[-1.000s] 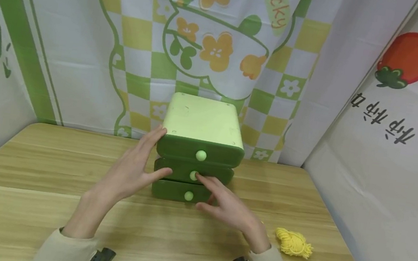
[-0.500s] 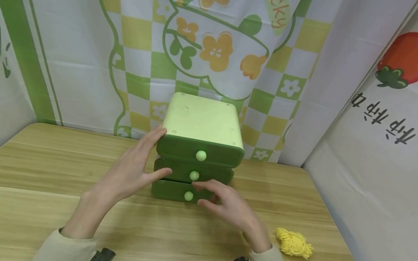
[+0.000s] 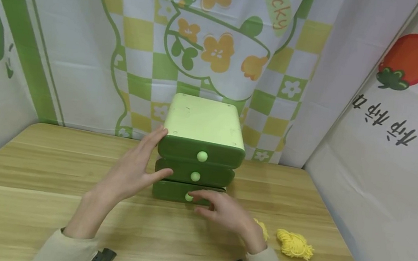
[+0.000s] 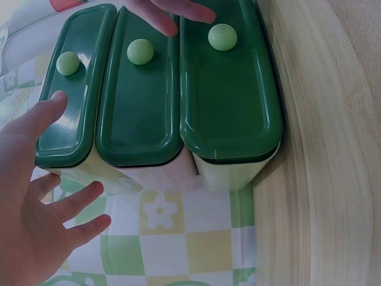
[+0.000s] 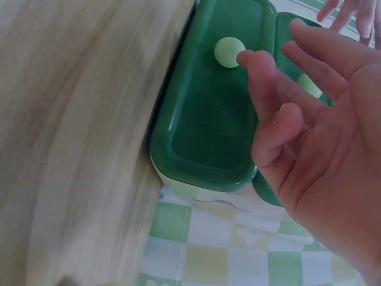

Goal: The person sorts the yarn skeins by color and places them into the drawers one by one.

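A small light-green chest of drawers (image 3: 206, 119) with dark green fronts stands at the back of the table. Its three drawers, top (image 3: 174, 148), middle (image 3: 172, 169) and bottom (image 3: 169, 191), each carry a round pale green knob. At the chest's upper left side rests my left hand (image 3: 134, 166), fingers spread along the side and thumb extended before the middle drawer. My right hand (image 3: 227, 212) is at the bottom drawer, a fingertip right at its knob (image 5: 228, 52), the other fingers loosely bent. A narrow dark gap shows behind the bottom drawer front (image 4: 229, 101) in the left wrist view.
A bundle of yellow yarn (image 3: 294, 245) lies on the wooden table (image 3: 190, 254) to the right. More yellow yarn (image 3: 261, 229) shows partly behind my right wrist. A patterned cloth (image 3: 142, 35) hangs close behind the chest, and printed cloth walls flank the table.
My right hand has moved down from the middle drawer's knob to the bottom drawer's knob. Yellow yarn behind the right wrist has come more into view. My left hand stays in place.
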Tool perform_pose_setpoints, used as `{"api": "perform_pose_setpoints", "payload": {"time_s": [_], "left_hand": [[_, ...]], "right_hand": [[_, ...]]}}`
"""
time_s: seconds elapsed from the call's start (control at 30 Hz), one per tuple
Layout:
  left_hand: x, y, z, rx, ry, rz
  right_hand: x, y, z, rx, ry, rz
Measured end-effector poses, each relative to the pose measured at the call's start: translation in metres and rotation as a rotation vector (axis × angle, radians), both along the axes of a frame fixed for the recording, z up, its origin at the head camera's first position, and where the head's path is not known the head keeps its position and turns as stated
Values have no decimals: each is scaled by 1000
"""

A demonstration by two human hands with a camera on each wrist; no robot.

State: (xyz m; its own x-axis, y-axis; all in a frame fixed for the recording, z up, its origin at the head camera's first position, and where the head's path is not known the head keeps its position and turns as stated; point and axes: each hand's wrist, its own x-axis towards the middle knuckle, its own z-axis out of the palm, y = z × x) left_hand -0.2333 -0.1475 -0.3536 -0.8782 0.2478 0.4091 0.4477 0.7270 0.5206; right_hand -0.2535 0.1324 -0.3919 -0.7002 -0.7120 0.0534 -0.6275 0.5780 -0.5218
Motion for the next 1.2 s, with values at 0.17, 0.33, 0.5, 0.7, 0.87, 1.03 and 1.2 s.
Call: {"api": "perform_pose_setpoints", "payload": {"time_s": [0.17,0.33,0.5,0.7,0.87,1.03,1.2], "left_hand": [[-1,0,0,7,5,-4],[-1,1,-1,8,3,-6],[-1,2,-2,11,9,-5],[-1,2,-2,7,35,-7],[-1,1,-1,7,24,-5],[-2,1,0,2,16,-3],[-1,2,0,3,16,-4]], "right_hand": [[-1,-2,-6,3,51,-20],[-2,-4,-11,43,68,-43],[-2,-6,-17,99,62,-71],[-1,-12,-22,130,52,-92],[-1,-15,-24,122,62,-101],[0,-15,-24,125,58,-105],[-1,-14,-24,123,62,-94]]}}
